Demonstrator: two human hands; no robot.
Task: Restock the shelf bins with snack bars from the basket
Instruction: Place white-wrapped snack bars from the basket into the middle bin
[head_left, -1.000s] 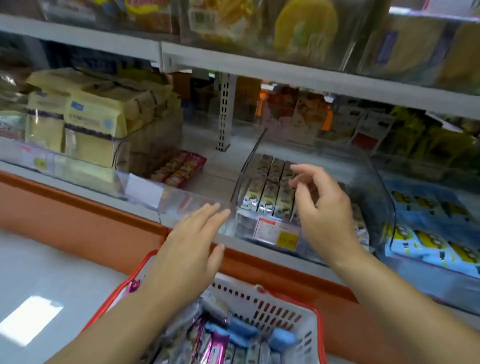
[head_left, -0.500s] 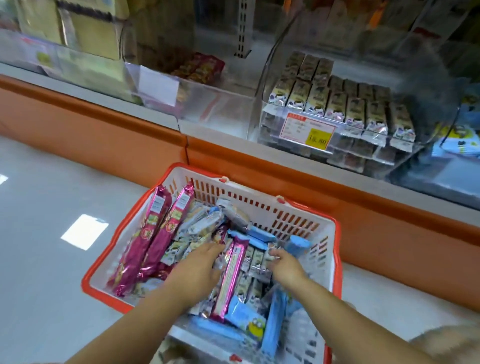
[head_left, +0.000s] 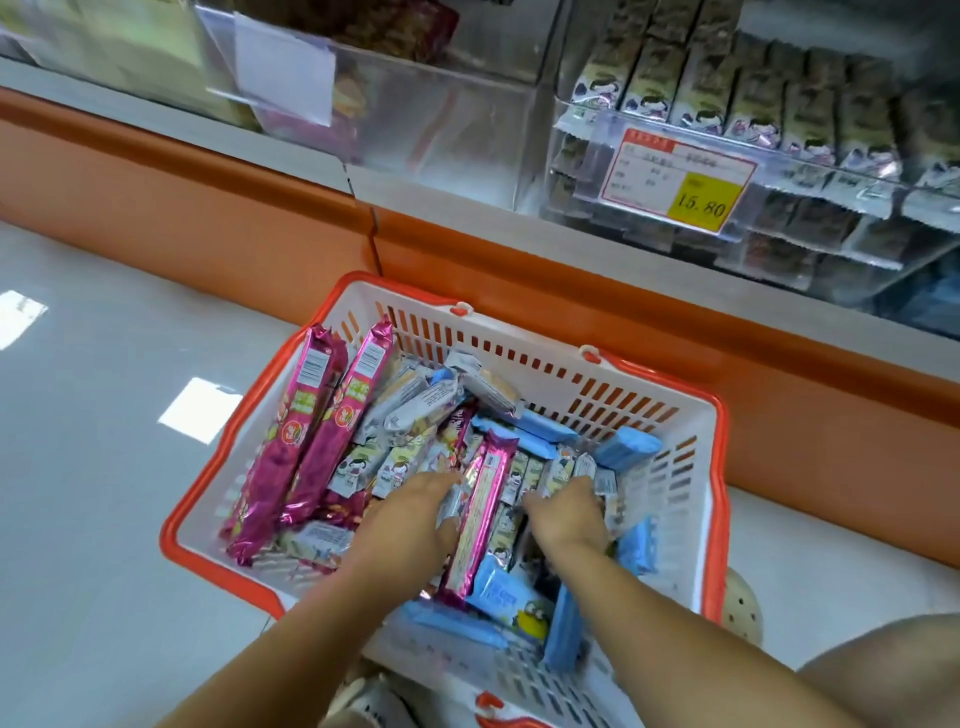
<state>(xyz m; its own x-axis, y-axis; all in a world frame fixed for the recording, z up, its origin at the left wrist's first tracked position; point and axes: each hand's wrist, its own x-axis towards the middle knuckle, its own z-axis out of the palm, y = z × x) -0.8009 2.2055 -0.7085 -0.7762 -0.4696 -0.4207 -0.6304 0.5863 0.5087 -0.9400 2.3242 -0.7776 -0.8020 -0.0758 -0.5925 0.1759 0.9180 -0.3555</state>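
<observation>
Both hands were down inside the basket (head_left: 711, 483), which stood on the floor directly below the clear bin (head_left: 779, 171) of dark bars with its yellow price tag (head_left: 698, 202). The left hand (head_left: 410, 525) lay palm-down on the heap in the middle of the basket, fingers curled into the wrappers; the right hand (head_left: 569, 514), nearer the basket's right wall, had its fingers bent around a cluster of small pale bars (head_left: 524, 480), though whether either hand had closed on a bar could not be told. A long pink bar (head_left: 480, 525) lay between the two hands, two more pink bars (head_left: 306, 441) leaned against the basket's left wall, and blue packets (head_left: 626, 447) filled its right and near sides. The pale bars appeared to match those in the bin above, which probably explained why the hands sorted through that part of the heap. Compared with half a second earlier, the hands sat in nearly the same spots in the basket, while the view had dipped and drawn closer, cutting off the upper part of the shelf.
</observation>
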